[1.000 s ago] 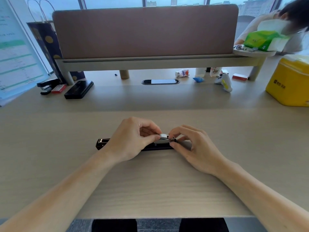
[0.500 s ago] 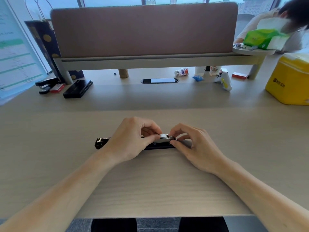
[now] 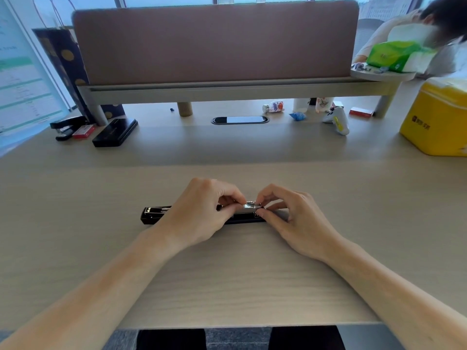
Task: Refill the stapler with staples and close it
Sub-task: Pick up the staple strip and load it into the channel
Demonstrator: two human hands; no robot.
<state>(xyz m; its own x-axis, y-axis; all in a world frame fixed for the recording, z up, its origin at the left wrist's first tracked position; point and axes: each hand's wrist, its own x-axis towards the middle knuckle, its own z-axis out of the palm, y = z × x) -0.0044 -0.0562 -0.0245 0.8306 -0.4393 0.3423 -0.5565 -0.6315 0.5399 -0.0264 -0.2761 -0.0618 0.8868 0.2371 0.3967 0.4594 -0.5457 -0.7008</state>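
Two bare hands met over a long black stapler with a silver metal staple channel (image 3: 154, 214), which lay flat and lengthwise, nine to three o'clock, on the pale wood-grain desk (image 3: 252, 286) near its middle. The left hand (image 3: 202, 215) covered the stapler's midsection, its thumb and forefinger pinched narrowly on the silver channel (image 3: 249, 209) at the stapler's three o'clock end. The right hand (image 3: 295, 221) came in from three o'clock, thumb and forefinger closed in a small pinch at that same end, touching the metal; whether a strip of staples sat between the fingertips could not be told. The stapler's nine o'clock end stuck out past the left hand, its open channel showing.

Toward twelve o'clock stood a mauve fabric desk divider (image 3: 214, 41) on a pale shelf. At ten o'clock lay a flat black rectangular case (image 3: 115, 132), a small red box (image 3: 83, 131) just beside it, and a second black stapler (image 3: 67, 123). At two o'clock sat a white game controller (image 3: 337, 120), and further toward three o'clock a yellow plastic box (image 3: 437, 120). A green tissue pack (image 3: 394, 55) rested on a round ledge near one o'clock, with another person behind it.
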